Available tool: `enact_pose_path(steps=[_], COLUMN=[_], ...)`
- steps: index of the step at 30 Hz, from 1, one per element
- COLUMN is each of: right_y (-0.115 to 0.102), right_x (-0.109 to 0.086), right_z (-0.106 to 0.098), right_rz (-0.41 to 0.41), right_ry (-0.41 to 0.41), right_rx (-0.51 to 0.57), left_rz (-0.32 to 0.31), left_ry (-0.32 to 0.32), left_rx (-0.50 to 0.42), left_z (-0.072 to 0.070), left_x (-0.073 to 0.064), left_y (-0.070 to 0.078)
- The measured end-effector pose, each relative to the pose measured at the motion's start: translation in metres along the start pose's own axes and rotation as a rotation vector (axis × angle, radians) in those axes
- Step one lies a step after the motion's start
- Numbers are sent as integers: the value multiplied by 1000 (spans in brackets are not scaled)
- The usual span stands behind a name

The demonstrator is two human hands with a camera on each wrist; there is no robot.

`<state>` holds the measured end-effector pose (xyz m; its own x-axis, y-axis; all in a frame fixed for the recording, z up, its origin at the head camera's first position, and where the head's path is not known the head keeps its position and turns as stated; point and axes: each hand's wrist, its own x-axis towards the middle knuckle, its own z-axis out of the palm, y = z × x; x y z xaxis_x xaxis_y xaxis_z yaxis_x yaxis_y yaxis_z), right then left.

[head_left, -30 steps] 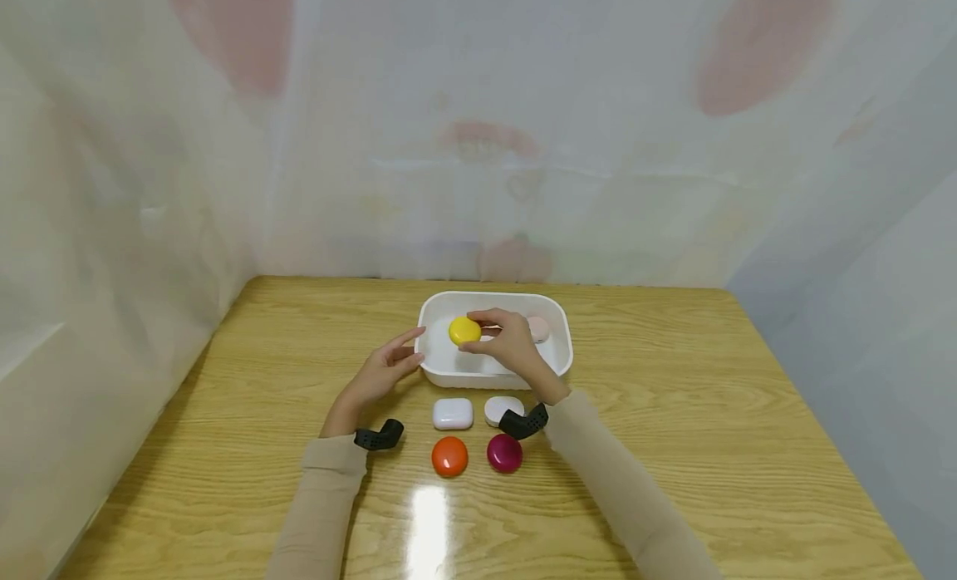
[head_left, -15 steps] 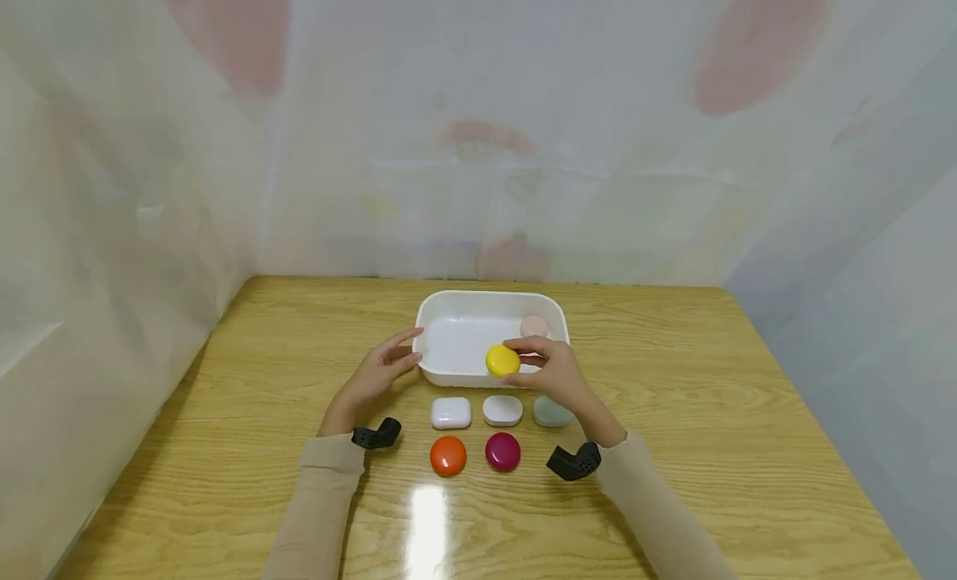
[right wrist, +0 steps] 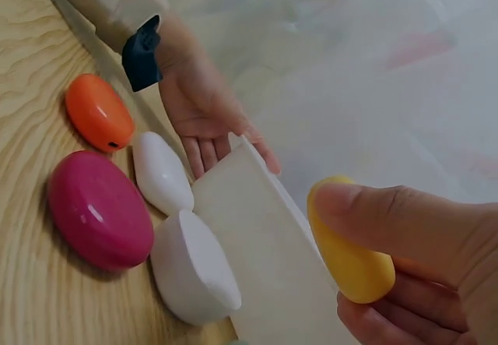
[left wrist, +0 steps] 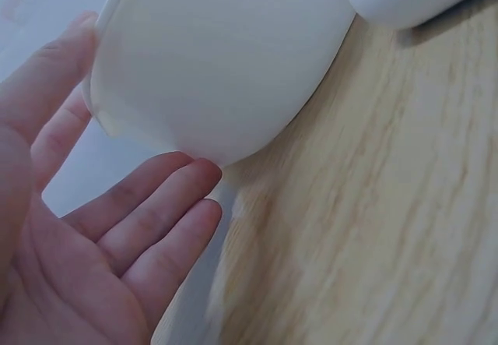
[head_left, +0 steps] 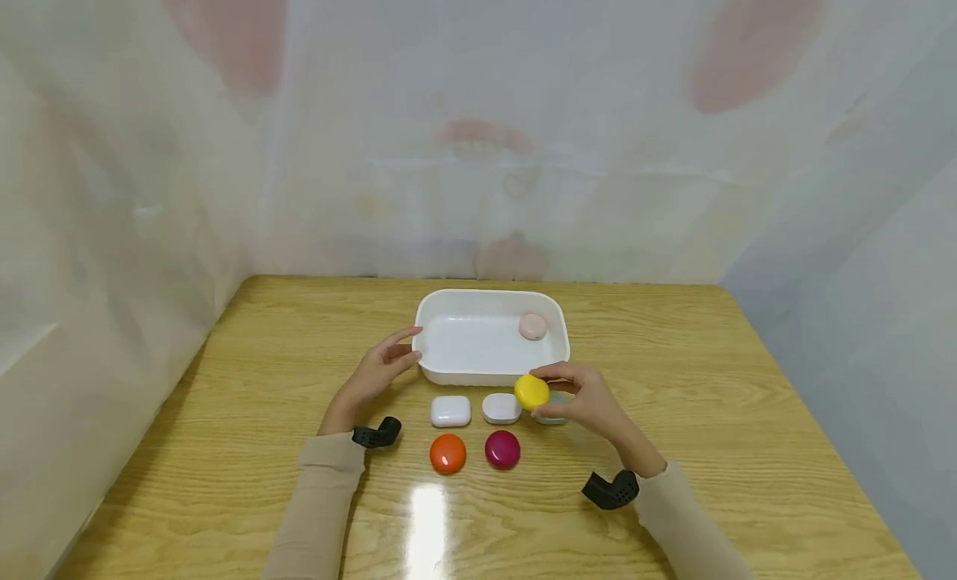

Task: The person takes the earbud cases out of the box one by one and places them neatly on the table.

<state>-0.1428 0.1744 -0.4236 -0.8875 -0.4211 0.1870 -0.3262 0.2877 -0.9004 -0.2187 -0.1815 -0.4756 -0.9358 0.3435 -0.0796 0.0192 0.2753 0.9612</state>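
Note:
My right hand pinches a round, glossy yellow earbud case between thumb and fingers; the right wrist view shows the thumb lying across the yellow case. It hangs just in front of the white tray, partly over a pale green case that the hand largely hides. With fairly straight fingers, my left hand touches the tray's left end. The left wrist view shows thumb and fingertips against the tray wall. Inside the tray, at its right, lies a pale pink round case.
In front of the tray, a white rounded-rectangular case and a white oval case lie in a row. Nearer are an orange round case and a magenta one. All rest on a wooden table with pale sheeting behind.
My right hand has carried the yellow case out of the tray, rightward and toward me, over its front rim. The pale green case came into view, now partly covered. The left hand has stayed at the tray.

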Motion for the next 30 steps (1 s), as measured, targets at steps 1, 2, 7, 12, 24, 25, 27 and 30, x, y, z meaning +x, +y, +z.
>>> enact_pose_path(steps=[1,2,7,12,24,25,27,30], right_y=[1,2,7,15,28,28,28,30], right_x=[-3,-5,-14,-24,-48,-49,-51,-54], right_z=[-1,-1,-2,-1,7,8,9,11], right_rz=[-8,-10,-9,-26,31,38,46,47], right_ry=[-5,-10,-34,-59,-84,-85,-84,-72], right_rx=[-5,-14,-59,-85,-119,-121,-128,-168], left_rz=[-1,-3,-5,-8,-22,-23,-32,-46], left_ry=[0,0,8,7,2,4,3,2], left_rx=[2,2,-2,-10,-3,-3,-4,-3], left_z=[0,0,-1,-1,-2,-2,-2,-2], left_x=[0,0,-1,-2,-2,-2,-1,-1], left_y=[0,0,2,2,1,0,0,-1])
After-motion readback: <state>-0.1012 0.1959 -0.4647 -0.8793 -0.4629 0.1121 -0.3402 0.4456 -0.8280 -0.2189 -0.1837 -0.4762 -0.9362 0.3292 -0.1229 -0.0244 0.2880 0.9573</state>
